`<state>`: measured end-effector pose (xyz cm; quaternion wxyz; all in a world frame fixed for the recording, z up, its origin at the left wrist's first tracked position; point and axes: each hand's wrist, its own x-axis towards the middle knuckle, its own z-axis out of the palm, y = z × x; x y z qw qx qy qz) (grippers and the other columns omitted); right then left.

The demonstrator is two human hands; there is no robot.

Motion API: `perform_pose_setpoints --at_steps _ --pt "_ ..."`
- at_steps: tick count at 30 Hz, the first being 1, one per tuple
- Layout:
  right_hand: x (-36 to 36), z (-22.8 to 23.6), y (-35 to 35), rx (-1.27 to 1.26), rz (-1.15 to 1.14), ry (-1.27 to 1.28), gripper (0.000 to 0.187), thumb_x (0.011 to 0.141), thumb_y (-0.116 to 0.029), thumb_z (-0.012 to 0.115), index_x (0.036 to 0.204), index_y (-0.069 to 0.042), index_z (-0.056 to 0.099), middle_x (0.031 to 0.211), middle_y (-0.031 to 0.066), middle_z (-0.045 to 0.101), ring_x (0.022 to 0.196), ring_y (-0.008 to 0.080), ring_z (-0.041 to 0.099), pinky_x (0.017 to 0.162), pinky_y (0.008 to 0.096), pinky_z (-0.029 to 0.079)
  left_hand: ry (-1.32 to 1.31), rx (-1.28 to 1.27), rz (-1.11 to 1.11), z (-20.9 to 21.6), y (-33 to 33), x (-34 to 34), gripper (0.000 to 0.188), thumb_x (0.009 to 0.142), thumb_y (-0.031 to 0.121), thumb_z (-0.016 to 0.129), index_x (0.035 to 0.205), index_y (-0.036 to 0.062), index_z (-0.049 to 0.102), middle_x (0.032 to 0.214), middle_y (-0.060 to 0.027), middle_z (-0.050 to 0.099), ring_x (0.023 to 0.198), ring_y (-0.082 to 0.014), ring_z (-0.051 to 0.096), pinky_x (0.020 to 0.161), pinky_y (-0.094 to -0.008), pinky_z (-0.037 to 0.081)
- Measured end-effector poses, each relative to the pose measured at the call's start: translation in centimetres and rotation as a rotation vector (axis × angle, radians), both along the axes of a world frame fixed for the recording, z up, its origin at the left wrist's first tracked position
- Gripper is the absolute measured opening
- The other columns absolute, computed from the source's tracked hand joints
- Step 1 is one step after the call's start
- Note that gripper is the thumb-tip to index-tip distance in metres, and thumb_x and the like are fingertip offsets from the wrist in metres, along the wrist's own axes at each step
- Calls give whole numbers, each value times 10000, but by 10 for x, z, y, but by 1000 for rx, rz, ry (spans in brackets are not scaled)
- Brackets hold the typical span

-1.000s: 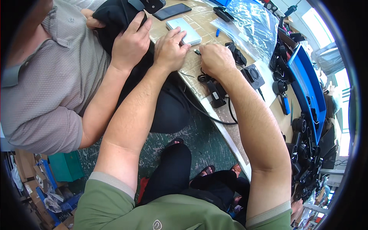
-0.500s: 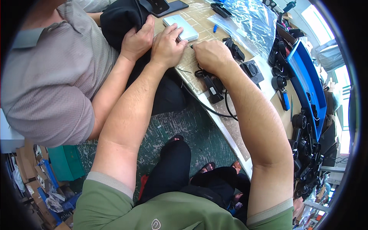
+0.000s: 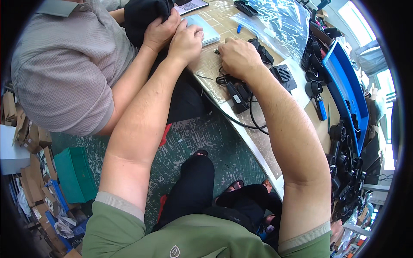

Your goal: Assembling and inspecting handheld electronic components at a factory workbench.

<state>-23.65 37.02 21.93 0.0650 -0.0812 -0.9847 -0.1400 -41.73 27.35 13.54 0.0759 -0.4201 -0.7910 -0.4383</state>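
Observation:
My left hand (image 3: pixel 186 44) rests with curled fingers against the near left side of a flat silver device (image 3: pixel 207 31) with rounded edges, gripping it on the table. Just to the right, my right hand (image 3: pixel 241 56) is closed in a pinch, and a small dark cable plug (image 3: pixel 217 51) pokes out from its fingertips, apart from the device. Below that hand lies a black power adapter (image 3: pixel 237 98) with its cord bunched beside it. The cable's run under my right hand is hidden.
At my left sits a person in a grey shirt (image 3: pixel 64 81), a hand (image 3: pixel 160 33) close to mine. Beyond lie a tablet or phone (image 3: pixel 191 6), a blue cap (image 3: pixel 239 28) and clear plastic bags (image 3: pixel 279 26). Rightward are a dark grilled block (image 3: pixel 284 74), handheld fans (image 3: pixel 316 89) and a blue tray (image 3: pixel 346 86).
My left hand has shifted slightly left along the silver device, its fingers more curled. The plug shows more clearly at my right fingertips. The other person's dark phone has gone mostly out of sight.

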Motion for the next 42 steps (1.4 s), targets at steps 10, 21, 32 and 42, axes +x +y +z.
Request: perform_pose_setpoints --at_steps 10,21,32,42 --pt "1 -2 -9 -174 -160 -25 231 940 -162 630 935 -31 820 925 166 809 824 365 778 784 447 630 -22 -192 196 22 34 -8 541 1071 372 578 1503 53 638 1625 -237 500 1470 -402 507 1230 -465 411" --pt "11 6 -3 -409 -245 51 248 956 -193 645 952 -22 824 940 157 809 869 360 774 815 448 625 -54 -139 129 15 29 -11 433 1094 285 516 1443 86 677 1506 -144 596 1355 -354 574 1163 -465 457" --pt "7 8 -10 -510 -391 123 277 983 -226 645 969 -21 830 953 152 813 870 357 774 817 438 623 -30 -131 133 14 32 -11 417 1090 262 502 1419 88 691 1494 -133 619 1337 -355 596 1148 -471 476" --pt "3 1 -10 -497 -396 159 276 955 -222 643 954 -19 831 931 164 809 867 369 771 809 447 622 8 -159 146 13 32 -13 421 1086 266 501 1415 91 698 1481 -137 633 1322 -362 606 1149 -476 479"
